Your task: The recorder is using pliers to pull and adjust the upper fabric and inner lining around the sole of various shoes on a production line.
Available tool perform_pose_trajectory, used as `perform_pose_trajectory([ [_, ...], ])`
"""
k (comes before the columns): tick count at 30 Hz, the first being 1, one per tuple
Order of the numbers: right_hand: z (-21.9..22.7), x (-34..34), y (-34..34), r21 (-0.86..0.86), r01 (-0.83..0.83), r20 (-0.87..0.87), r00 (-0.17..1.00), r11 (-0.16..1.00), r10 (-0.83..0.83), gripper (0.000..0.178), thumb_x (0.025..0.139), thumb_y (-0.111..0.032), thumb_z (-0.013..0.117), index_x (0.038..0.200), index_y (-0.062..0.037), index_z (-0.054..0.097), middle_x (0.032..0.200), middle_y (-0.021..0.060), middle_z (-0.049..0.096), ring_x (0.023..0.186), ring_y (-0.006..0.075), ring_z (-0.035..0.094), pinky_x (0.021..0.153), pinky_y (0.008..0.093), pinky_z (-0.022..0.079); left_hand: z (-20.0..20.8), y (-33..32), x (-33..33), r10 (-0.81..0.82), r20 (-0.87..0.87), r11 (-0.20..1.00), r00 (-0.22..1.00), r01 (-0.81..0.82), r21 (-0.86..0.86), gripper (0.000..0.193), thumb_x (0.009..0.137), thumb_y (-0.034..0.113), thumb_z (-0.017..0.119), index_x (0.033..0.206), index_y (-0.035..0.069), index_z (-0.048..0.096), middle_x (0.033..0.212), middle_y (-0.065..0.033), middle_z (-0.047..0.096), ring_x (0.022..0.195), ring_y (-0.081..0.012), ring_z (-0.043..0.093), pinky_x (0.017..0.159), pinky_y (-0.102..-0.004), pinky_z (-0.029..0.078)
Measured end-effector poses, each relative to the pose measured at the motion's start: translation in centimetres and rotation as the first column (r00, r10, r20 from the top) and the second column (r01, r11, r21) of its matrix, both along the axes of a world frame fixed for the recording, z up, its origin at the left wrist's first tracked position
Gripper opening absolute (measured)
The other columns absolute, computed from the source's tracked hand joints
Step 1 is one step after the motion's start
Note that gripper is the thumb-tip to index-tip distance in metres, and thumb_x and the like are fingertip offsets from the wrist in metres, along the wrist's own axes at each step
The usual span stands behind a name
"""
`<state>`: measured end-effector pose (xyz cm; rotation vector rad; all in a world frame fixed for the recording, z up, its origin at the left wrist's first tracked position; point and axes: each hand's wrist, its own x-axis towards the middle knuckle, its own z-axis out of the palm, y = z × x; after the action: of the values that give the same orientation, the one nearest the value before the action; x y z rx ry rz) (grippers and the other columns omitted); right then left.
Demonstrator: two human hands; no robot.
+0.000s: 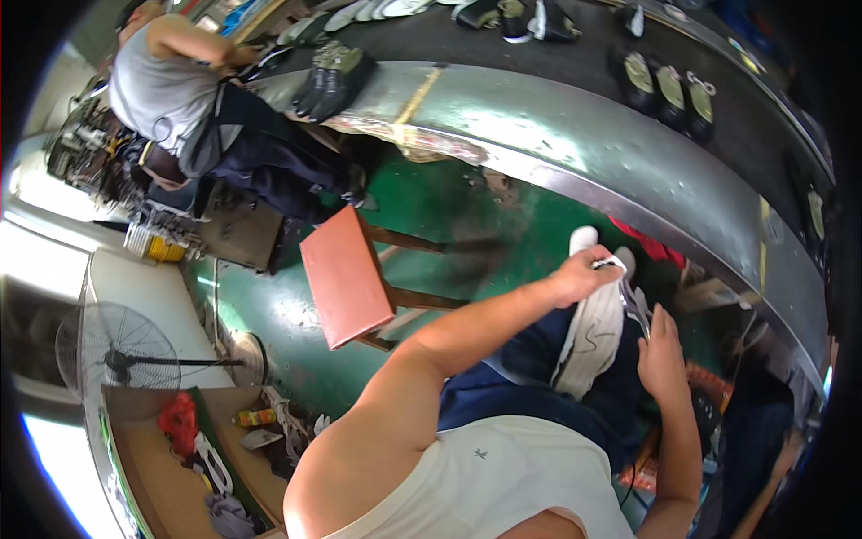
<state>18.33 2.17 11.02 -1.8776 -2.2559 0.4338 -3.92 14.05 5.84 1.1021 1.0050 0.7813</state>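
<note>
Our left hand clamped on toe end of white fabric sneaker upper lying along lap. We judge: keep toe pinned, tension steady, upper flat on thigh. Right hand just beside upper's right edge, fingers together, touching it; grip itself we cannot tell. Red-topped wooden stool left, apart.

One white shoe on the lap, one red-topped stool, one standing fan, three dark shoe soles grouped on the conveyor belt, and one seated co-worker.
</note>
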Motion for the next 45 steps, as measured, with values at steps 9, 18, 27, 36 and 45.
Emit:
perform_pose_trajectory([
  [9,1.0,-3.2,1.1,-0.093,0.055,0.250,0.968,0.994,-0.030,0.031,0.090,-0.010,0.062,0.117,0.0028,0.053,0.114,0.0196,0.063,0.102,0.0372,0.064,0.081,0.0456,0.053,2.9,0.5,-1.0,0.021,-0.154,0.999,0.988,-0.028,-0.041,0.032,0.088,0.028,0.078,0.099,0.001,0.065,0.086,-0.0041,0.066,0.077,-0.0107,0.058,0.069,-0.0296,0.049],
  [18,-5.5,-0.1,2.6,-0.351,-0.023,-0.630,0.745,0.936,-0.218,0.024,0.091,-0.022,0.068,0.103,-0.0012,0.064,0.075,0.0106,0.060,0.069,0.0175,0.056,0.068,0.0361,0.048,-0.1,1.3,-1.7,0.012,0.164,0.987,0.986,0.014,-0.158,0.037,0.082,0.010,0.082,0.112,0.002,0.062,0.098,-0.0091,0.067,0.092,-0.0186,0.066,0.080,-0.0345,0.057],
  [27,-1.4,-1.6,-0.2,0.078,-0.053,0.006,0.999,0.996,0.053,0.057,0.088,-0.010,0.061,0.137,0.0120,0.043,0.128,0.0266,0.055,0.118,0.0411,0.054,0.097,0.0433,0.049,1.2,1.3,-1.9,0.008,0.114,0.973,0.993,0.019,-0.229,0.047,0.085,0.012,0.079,0.124,-0.001,0.058,0.109,-0.0112,0.068,0.098,-0.0203,0.066,0.087,-0.0354,0.055],
  [36,-1.0,-4.6,0.3,0.251,0.042,0.411,0.900,0.967,-0.146,0.044,0.087,-0.012,0.058,0.125,0.0095,0.053,0.117,0.0184,0.059,0.111,0.0318,0.059,0.087,0.0397,0.056,1.0,1.1,-0.6,0.073,-0.028,0.966,0.997,-0.078,-0.245,0.066,0.083,0.014,0.082,0.134,-0.010,0.049,0.114,-0.0160,0.068,0.101,-0.0223,0.068,0.088,-0.0369,0.056],
  [45,-5.5,-1.6,2.5,-0.698,-0.185,-0.707,0.329,0.692,-0.626,0.018,0.099,-0.022,0.058,0.093,-0.0048,0.060,0.077,0.0032,0.061,0.066,0.0111,0.057,0.058,0.0280,0.045,-0.7,1.0,-3.5,0.077,0.137,0.960,0.988,-0.036,-0.279,0.048,0.083,0.019,0.084,0.119,0.000,0.060,0.107,-0.0099,0.069,0.096,-0.0210,0.067,0.088,-0.0363,0.055],
])
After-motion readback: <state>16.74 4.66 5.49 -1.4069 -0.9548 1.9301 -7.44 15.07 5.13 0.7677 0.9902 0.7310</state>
